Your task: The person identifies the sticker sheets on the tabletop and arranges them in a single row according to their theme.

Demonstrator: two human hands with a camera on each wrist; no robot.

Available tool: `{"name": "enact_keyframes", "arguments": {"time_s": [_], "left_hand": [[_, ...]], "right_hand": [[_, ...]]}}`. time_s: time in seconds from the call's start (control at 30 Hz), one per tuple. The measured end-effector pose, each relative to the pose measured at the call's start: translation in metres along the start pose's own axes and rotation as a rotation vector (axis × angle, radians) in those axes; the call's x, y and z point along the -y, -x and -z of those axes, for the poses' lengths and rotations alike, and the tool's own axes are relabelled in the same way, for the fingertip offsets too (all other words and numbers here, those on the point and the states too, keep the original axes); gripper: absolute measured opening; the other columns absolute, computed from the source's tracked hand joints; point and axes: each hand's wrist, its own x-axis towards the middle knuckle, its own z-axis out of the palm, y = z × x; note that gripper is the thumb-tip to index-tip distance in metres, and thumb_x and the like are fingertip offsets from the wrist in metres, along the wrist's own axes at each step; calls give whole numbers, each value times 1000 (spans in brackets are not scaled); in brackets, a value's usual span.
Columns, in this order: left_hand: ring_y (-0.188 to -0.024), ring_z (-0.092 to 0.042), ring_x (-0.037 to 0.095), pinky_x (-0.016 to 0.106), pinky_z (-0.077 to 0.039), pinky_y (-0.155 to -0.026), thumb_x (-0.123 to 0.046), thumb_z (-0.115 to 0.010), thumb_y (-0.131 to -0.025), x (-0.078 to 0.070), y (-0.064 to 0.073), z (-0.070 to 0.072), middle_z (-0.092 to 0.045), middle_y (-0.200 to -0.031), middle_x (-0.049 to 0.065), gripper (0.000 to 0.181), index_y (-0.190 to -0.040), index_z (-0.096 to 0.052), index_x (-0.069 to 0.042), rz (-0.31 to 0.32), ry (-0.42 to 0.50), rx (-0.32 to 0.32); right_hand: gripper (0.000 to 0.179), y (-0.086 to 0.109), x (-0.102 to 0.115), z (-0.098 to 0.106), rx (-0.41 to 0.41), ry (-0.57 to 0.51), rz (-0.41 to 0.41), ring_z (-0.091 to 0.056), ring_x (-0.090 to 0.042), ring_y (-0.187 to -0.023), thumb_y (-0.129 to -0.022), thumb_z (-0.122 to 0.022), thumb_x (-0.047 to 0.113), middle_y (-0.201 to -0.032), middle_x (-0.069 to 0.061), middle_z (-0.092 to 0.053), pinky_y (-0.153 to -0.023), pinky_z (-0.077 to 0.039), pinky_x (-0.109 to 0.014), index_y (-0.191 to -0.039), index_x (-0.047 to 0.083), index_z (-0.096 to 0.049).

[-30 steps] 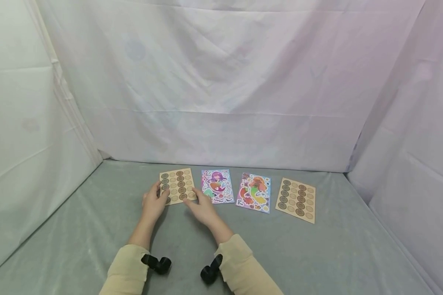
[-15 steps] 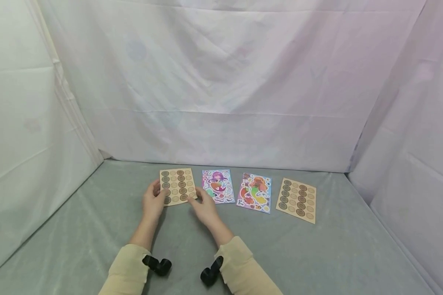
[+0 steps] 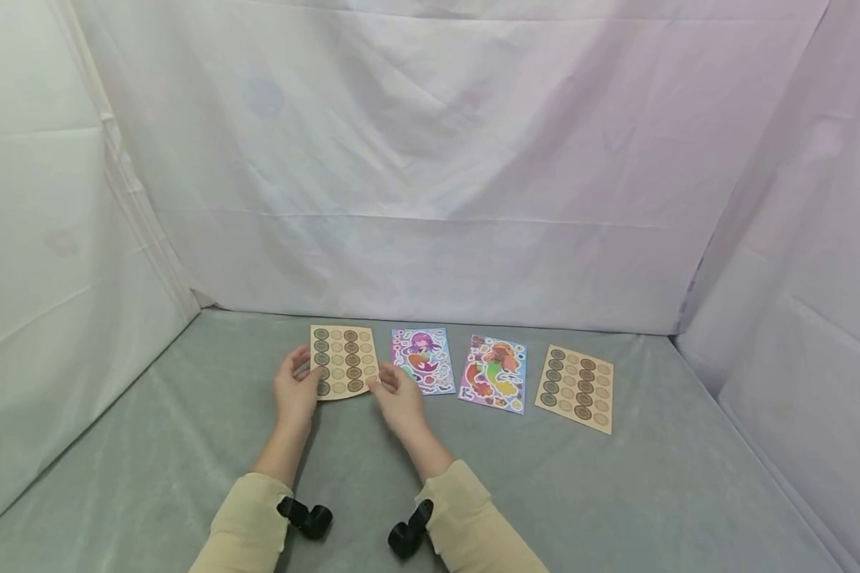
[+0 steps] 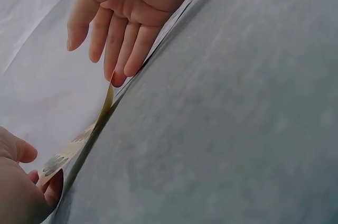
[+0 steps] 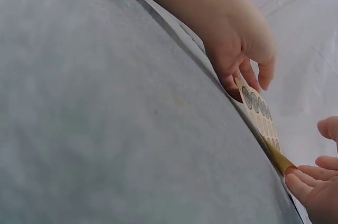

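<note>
A tan sheet of round stickers lies at the left in the head view, its near right corner lifted and bent. My left hand holds its left edge; in the left wrist view curled fingers sit under that edge. My right hand is at the bent corner. In the left wrist view the right hand has nearly straight fingers touching the corner, its thumb held apart. The right wrist view shows the sticker sheet between the two hands, with the left hand on the far side.
To the right lie a purple-haired mermaid sticker sheet, an orange-haired mermaid sticker sheet and another tan sheet of round stickers. All rest on a grey cloth surface. White curtains enclose the back and sides.
The near right corner of the tan sheet has gone from nearly flat to raised and bent. My right thumb has drawn slightly off the sheet's face. The other sheets stay put.
</note>
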Motion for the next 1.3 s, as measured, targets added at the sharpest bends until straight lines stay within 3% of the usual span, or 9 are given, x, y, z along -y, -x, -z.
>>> {"name": "enact_keyframes", "arguments": {"time_s": [0.3,0.63,1.03,1.3], "left_hand": [[-112,-50,28,38,-46,-92,9,-54,-88,-3,3,-1,-49,-134,15,51,-137,-48,-5,-7,29,-44],[-109,-53,28,39,-47,-88,17,-49,-82,-8,9,-1,-52,-131,16,58,-136,-50,-4,-11,25,-56],[-116,-51,28,37,-47,-93,12,-51,-87,-13,18,10,-49,-134,15,54,-139,-48,-5,38,97,12],[-114,-50,27,17,-48,-77,10,-53,-85,-17,22,23,-50,-133,14,58,-140,-47,-6,69,91,36]], "right_hand": [[37,-1,-1,1,-112,-61,4,-66,-27,-93,-83,-72,5,-103,-19,-67,-77,-54,-30,-115,-9,-61],[40,-1,1,3,-199,-41,-45,-67,-19,-81,-76,-77,-1,-95,-13,-69,-69,-55,-25,-113,-6,-64],[48,-1,2,5,-161,-103,-78,-66,-16,-67,-74,-74,-9,-89,-11,-70,-61,-56,-26,-119,-10,-60],[52,1,2,8,-116,-140,-99,-62,-11,-63,-72,-72,-11,-82,-8,-69,-58,-56,-26,-122,-11,-58]]}}
